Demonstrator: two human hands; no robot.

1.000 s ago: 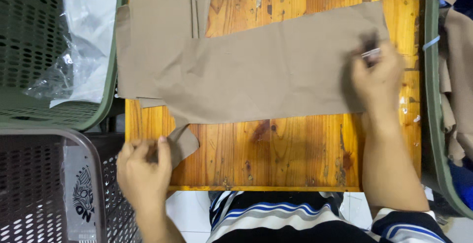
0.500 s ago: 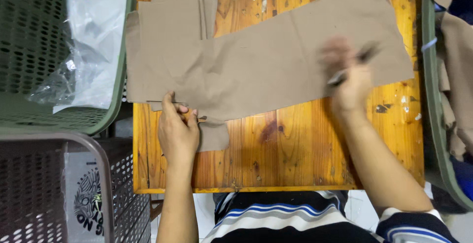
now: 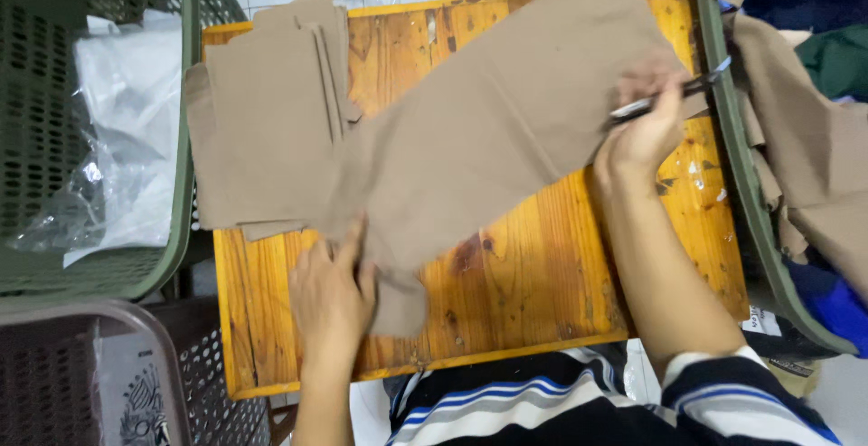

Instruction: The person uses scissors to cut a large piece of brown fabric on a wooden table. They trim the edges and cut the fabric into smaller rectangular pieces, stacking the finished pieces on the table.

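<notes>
Left hand (image 3: 332, 288), which has slid up the wooden table (image 3: 542, 256), now presses flat and open on the long tan fabric panel (image 3: 488, 147) (lying diagonally), while the right hand (image 3: 644, 129) grips a pen-like marker (image 3: 665, 98) at its far end.
</notes>
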